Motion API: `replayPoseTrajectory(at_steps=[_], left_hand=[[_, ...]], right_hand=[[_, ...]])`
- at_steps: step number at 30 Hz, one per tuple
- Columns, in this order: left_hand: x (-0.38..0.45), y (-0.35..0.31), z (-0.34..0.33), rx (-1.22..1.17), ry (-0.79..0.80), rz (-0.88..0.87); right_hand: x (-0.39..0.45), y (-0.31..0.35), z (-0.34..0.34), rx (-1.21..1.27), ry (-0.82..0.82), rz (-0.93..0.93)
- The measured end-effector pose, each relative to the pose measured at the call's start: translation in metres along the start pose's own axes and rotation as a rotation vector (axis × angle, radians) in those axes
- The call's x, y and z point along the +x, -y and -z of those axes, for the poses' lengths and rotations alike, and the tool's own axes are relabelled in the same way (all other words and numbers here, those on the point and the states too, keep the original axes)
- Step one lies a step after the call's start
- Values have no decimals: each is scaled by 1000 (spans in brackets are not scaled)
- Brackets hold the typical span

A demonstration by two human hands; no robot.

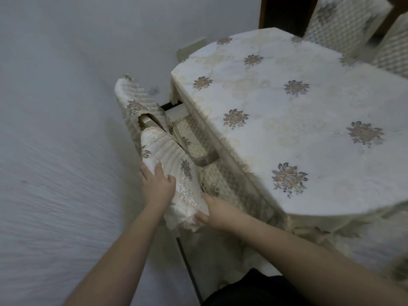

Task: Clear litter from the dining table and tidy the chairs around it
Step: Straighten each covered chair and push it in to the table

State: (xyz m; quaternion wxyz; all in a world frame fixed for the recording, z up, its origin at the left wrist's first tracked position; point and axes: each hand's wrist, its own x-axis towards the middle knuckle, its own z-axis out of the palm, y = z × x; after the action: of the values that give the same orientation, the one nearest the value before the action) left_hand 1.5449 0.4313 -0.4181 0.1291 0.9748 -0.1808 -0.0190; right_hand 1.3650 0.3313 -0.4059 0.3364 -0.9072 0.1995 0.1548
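Observation:
A dining table (287, 111) under a cream cloth with flower patches fills the right side; no litter shows on it. Two chairs with quilted cream covers stand along its left edge. The near chair's backrest (176, 168) is between my hands. My left hand (157, 186) grips its top left edge, fingers curled over the fabric. My right hand (212, 212) holds its lower right corner, thumb on the lace trim. The near chair's seat (223, 180) is tucked partly under the table. The far chair (136, 102) stands just behind it.
A white wall (55, 129) runs close along the left of the chairs. Two more covered chairs (344, 25) stand at the table's far side, top right. A dark chair leg (189, 266) shows below my arms. The tablecloth hangs down at the lower right.

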Motion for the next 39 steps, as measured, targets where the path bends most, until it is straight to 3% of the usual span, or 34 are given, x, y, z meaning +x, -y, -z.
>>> replayPoseTrajectory(at_steps=[7,13,18,23,39], left_hand=[[-35,1,-19,37,1,-44],[-84,-8,-20,-389,35,193],[-118,-26,-20,-588,52,408],[-132,-37,-19,-456,111,476],[-127,-30,-28,-486,78,593]], right_hand=[[-39,-41,9,-166,-115,-48],[-55,-53,15,-211,-165,41],[-82,-65,31,-337,-281,149],[-115,-94,47,-450,-381,238],[-142,-134,48,-493,-352,262]])
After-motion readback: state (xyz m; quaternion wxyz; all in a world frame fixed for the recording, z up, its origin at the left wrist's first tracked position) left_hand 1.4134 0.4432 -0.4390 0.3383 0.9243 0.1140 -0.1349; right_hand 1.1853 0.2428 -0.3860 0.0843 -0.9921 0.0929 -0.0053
